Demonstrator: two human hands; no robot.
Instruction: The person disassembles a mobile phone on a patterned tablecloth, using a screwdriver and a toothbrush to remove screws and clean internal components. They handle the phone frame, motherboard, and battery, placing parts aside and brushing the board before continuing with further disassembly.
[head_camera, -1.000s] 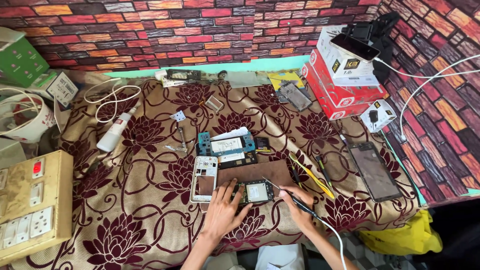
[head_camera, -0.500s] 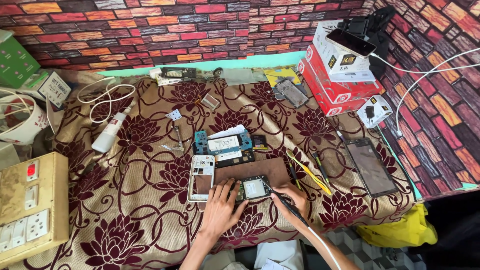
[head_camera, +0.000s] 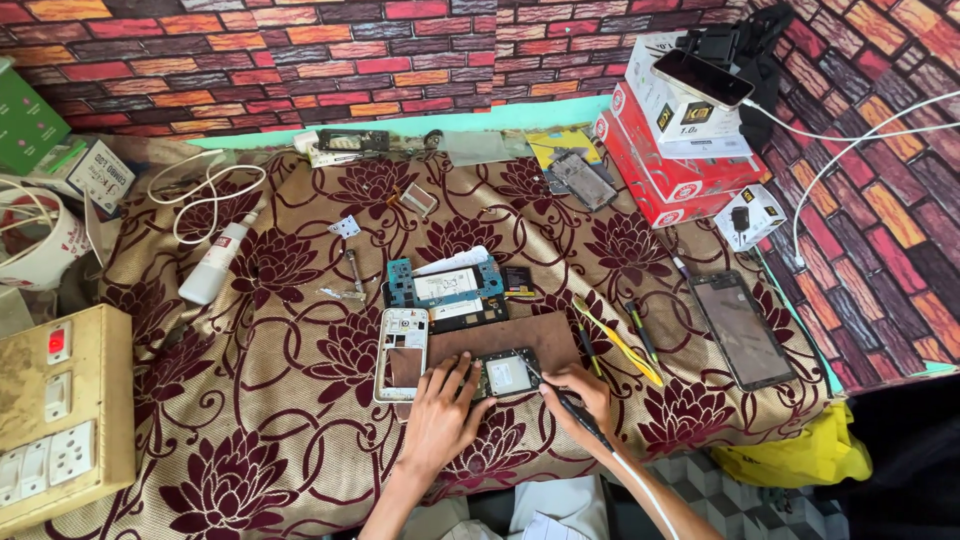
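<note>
The opened phone (head_camera: 508, 375) is pinned flat on the brown mat (head_camera: 520, 340) by the left hand (head_camera: 440, 415), fingers spread, so it cannot slide; a corded iron (head_camera: 570, 410) is gripped pen-like in the right hand (head_camera: 580, 395), tip angled onto the board

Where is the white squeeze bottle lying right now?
In the head view, the white squeeze bottle lies on the floral cloth at left, just below the coiled white cable.
</note>
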